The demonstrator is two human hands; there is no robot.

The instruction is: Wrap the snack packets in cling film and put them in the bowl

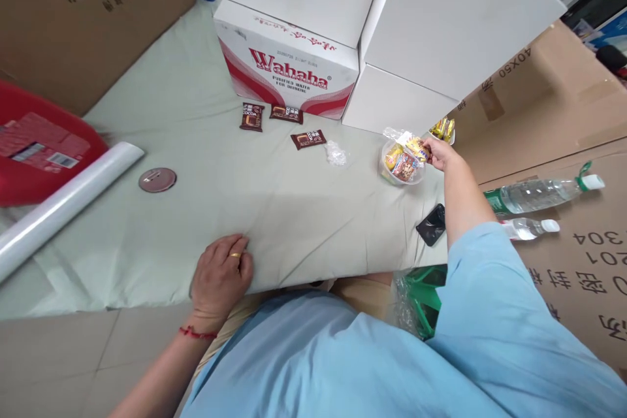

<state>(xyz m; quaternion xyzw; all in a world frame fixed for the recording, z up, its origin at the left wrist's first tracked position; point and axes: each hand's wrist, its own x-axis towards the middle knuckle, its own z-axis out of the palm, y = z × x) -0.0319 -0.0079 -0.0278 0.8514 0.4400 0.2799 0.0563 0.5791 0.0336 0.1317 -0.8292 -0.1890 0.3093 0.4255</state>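
My right hand [439,153] pinches a yellow-wrapped snack packet [416,147] at the right rim of a clear plastic bowl [386,173]. Inside the bowl lie other wrapped snacks, among them a brown-and-red packet [404,167]. My left hand [221,275], wearing a ring, rests on the table's front edge with its fingers curled in; nothing shows in it. Farther back are three brown cocoa snack packets: one upright [251,117], one by the carton [287,113] and one nearer the middle [308,138]. A crumpled clear wrapper [336,153] lies beside the last.
Behind stand a Wahaha water carton [294,72] and white boxes [411,98]. A phone [432,225] lies at the right edge, near two water bottles [539,196]. Leftward are a round badge [157,179], a white roll [73,206] and a red container [44,144].
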